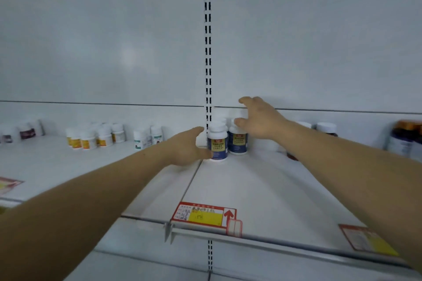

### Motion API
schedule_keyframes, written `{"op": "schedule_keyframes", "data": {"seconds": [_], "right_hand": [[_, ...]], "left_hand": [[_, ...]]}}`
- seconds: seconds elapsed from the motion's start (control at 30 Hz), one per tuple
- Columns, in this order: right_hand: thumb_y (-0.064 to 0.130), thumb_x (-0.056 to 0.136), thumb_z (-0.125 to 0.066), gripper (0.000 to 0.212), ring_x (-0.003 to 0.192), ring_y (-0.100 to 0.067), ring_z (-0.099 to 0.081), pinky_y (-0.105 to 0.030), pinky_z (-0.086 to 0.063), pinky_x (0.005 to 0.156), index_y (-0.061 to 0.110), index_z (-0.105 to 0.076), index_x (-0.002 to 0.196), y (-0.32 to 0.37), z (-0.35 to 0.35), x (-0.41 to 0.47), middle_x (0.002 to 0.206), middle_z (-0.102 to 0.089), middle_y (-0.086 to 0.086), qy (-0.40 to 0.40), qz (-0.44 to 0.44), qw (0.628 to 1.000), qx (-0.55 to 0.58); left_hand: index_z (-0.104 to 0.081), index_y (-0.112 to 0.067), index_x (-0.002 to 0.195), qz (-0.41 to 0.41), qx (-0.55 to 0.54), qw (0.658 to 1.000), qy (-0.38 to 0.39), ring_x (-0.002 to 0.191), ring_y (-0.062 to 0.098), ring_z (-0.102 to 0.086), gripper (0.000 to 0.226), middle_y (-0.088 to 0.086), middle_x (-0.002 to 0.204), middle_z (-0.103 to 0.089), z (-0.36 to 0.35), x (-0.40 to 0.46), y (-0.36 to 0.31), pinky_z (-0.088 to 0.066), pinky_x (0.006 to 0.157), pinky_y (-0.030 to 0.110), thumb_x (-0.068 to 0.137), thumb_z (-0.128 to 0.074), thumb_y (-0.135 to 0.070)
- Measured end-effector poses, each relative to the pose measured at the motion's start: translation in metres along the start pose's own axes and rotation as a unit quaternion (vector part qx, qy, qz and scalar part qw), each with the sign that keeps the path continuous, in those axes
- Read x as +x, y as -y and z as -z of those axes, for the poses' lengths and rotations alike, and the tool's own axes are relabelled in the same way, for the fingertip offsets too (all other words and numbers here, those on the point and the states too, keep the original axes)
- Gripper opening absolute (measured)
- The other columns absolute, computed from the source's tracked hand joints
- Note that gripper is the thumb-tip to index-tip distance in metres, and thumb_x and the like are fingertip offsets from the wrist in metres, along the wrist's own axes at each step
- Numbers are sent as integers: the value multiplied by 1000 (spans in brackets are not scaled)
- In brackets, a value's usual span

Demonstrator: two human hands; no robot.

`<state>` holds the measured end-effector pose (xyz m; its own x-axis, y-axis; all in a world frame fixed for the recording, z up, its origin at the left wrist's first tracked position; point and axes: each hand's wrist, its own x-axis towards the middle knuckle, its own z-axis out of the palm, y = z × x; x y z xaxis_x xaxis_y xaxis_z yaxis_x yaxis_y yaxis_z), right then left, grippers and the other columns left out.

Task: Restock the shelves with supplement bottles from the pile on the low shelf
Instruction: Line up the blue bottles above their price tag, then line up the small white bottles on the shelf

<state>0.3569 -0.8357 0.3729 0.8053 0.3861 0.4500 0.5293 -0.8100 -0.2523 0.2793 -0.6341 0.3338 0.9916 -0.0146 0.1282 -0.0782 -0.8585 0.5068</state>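
White shelf (251,189) holds two blue-labelled bottles, capped, contents unseen. Left hand (185,148) touches the front bottle (217,143) with thumb and fingers spread, not closed round it. Right hand (258,118) hovers spread over the rear bottle (237,141), holding nothing.

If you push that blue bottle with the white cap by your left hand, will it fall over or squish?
The blue bottle looks like hard plastic, so it probably won't squish. It stands upright and taller than wide, so a push near the white cap might tip it; a low push from the left hand would likelier slide it on the smooth shelf. Tipped, its round body could roll.
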Motion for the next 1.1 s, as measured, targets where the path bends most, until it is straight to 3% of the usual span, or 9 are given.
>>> {"op": "schedule_keyframes", "data": {"seconds": [0.13,0.37,0.5,0.63,0.73,0.83,1.1], "right_hand": [[40,93,-52,58,126,-26,-42,-30,-34,93,21,-34,144,25,6,7,142,-39,-9,6,33,999,20],[44,92,-53,61,133,-25,-35,-32,-31,103,23,-32,146,91,-31,11,150,-33,-6,63,88,994,19],[41,92,-54,62,134,-23,-34,-30,-30,102,23,-29,147,122,-58,22,150,-33,-4,77,101,992,-13],[41,91,-55,63,132,-24,-37,-29,-32,94,24,-29,146,148,-73,40,148,-35,-4,109,55,990,-75],[45,89,-55,61,130,-23,-39,-28,-33,93,25,-35,144,146,-73,40,146,-40,-3,125,-16,988,-89],[43,90,-55,56,126,-22,-42,-31,-35,100,24,-40,140,136,-70,27,140,-46,-4,114,-48,988,-88],[31,93,-55,40,112,-17,-48,-21,-31,88,20,-52,131,122,-40,9,133,-51,-3,-16,-20,999,-46]], "left_hand": [[-30,-26,145,13,94,995,-19,133,17,-35,72,-4,151,-31,22,-24,16,-26,98,23,84,-61,-49],[-42,-25,136,56,115,989,-71,117,18,-46,61,0,140,-46,65,-50,78,-33,89,24,82,-65,-45],[-32,-24,142,84,113,988,-70,124,21,-43,71,1,145,-39,84,-50,123,-30,87,24,83,-66,-42],[-26,-22,145,69,101,992,-31,130,23,-39,76,3,149,-33,98,-31,160,-31,97,27,84,-65,-42],[-28,-20,144,19,81,997,-3,125,20,-43,75,2,145,-38,99,-15,170,-32,92,24,83,-65,-42],[-33,-23,139,-32,66,997,3,113,16,-47,70,-1,137,-46,98,-2,170,-32,86,25,81,-67,-42],[-23,-19,147,-112,51,991,-51,133,20,-37,81,0,154,-22,89,8,132,-32,101,27,82,-67,-39]]}}
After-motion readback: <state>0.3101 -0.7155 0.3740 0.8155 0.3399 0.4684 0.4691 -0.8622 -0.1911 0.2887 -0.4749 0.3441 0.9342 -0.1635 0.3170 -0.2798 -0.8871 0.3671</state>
